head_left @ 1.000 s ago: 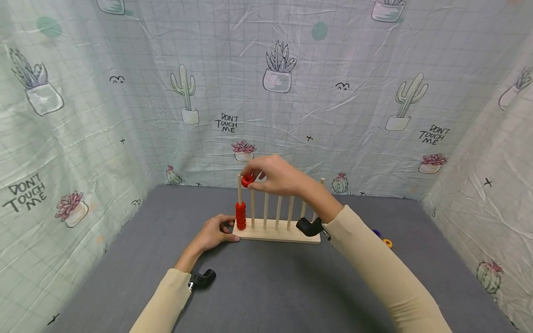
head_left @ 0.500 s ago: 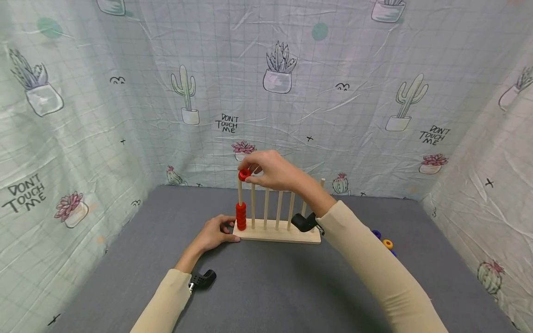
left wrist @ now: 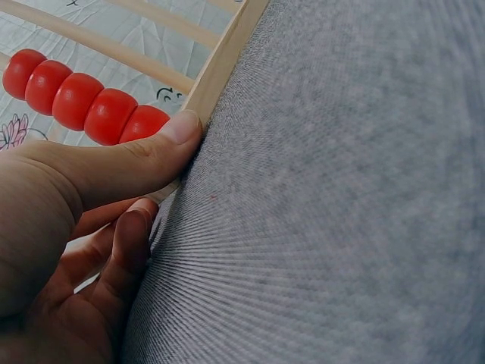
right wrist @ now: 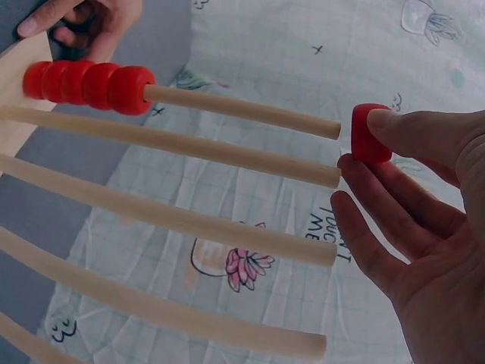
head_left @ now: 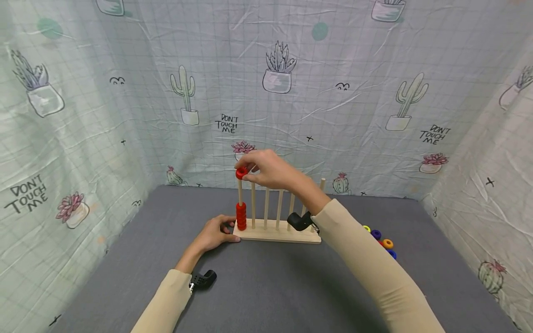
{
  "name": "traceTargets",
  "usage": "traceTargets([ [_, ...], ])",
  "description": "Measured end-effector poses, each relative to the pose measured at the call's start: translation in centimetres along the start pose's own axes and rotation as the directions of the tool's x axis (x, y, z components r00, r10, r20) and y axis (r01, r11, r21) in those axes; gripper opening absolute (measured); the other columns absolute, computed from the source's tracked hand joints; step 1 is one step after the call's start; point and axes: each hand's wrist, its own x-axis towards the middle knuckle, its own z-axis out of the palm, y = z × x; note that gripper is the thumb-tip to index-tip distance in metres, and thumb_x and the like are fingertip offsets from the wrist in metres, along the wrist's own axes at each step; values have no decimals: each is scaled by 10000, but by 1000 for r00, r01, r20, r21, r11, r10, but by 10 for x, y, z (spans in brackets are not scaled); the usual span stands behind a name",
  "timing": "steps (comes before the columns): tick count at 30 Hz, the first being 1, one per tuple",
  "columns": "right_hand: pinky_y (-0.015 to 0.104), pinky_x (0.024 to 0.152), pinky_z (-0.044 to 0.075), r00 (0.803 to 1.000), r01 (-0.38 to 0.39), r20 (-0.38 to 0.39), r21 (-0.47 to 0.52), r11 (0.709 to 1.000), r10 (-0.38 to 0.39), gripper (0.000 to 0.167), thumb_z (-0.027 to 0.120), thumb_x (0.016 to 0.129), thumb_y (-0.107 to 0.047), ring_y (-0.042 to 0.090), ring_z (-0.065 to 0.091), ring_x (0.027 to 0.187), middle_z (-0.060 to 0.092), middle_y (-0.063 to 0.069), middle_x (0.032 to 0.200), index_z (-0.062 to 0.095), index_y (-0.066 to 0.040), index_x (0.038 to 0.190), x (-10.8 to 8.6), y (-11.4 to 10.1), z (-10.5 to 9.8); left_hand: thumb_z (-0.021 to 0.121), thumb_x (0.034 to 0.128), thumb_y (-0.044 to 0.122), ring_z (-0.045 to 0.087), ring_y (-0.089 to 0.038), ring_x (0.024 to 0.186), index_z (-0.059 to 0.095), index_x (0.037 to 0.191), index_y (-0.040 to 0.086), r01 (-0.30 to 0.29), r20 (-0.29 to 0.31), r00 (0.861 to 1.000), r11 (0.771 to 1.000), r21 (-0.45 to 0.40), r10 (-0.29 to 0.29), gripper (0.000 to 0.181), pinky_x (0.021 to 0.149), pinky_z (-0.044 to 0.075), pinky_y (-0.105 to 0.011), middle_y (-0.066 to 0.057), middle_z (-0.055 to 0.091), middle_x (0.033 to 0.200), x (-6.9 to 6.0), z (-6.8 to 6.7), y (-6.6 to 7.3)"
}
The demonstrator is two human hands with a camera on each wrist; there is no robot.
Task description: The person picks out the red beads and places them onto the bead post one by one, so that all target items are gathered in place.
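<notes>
A red bead point(right wrist: 368, 135) is pinched between the thumb and fingers of my right hand point(head_left: 272, 172). In the right wrist view it sits just off the tip of the end peg point(right wrist: 250, 108), with a small gap between them. Several red beads point(head_left: 241, 216) are stacked low on that same leftmost peg. The wooden base point(head_left: 275, 231) carries a row of bare pegs to the right. My left hand point(head_left: 214, 233) grips the base's left end, its thumb point(left wrist: 180, 127) on the near edge and its fingers curled behind.
Loose beads lie on the grey table at the right, partly behind my right sleeve: an orange bead point(head_left: 387, 243), a purple bead point(head_left: 376, 234), a blue bead point(head_left: 392, 254) and others. A cactus-print curtain point(head_left: 266, 106) surrounds the table's back and sides.
My right hand has moved a little left and up with the red bead, bringing it over the leftmost peg. My left hand stays on the base. More loose beads show past my right sleeve.
</notes>
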Motion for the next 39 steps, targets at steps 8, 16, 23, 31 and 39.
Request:
traceTargets([
  [8,224,908,568,998,-69,8,100,993,68,308,709,979,-85,204,723,1086,738,92,1169,697,-53,1284,4,5,5,928,774,221,591,-158,871,649,1392,50,-5,1,1000,1000,-3,5,699,759,469,-319,-89,669,1145,-1,0,0],
  [16,250,913,570,995,-98,-11,140,985,100,288,728,973,-116,195,720,1056,736,82,1136,689,-61,1253,6,8,9,926,777,219,588,-160,869,648,1391,46,-8,1,1000,1000,-9,8,696,760,469,-319,-91,668,1145,0,0,0],
  [23,271,928,569,994,-106,-23,165,981,111,286,737,970,-141,204,722,1054,739,83,1139,700,-77,1246,7,13,10,928,772,217,590,-157,867,650,1385,37,-8,-1,1000,1000,-9,8,696,757,469,-316,-91,672,1143,0,0,0],
  [31,270,918,572,993,-104,-26,186,977,111,280,744,964,-142,199,720,1031,738,83,1112,710,-74,1234,8,16,11,930,769,213,590,-158,862,653,1378,32,-19,-1,1000,1000,-16,19,693,759,469,-320,-94,671,1135,0,0,1],
  [39,291,869,582,992,-118,-23,205,972,125,274,752,960,-150,195,723,1023,744,76,1100,719,-82,1223,9,16,12,928,772,218,591,-155,862,651,1381,33,-21,1,1000,1000,-14,21,694,752,468,-315,-93,671,1135,-1,-1,0],
])
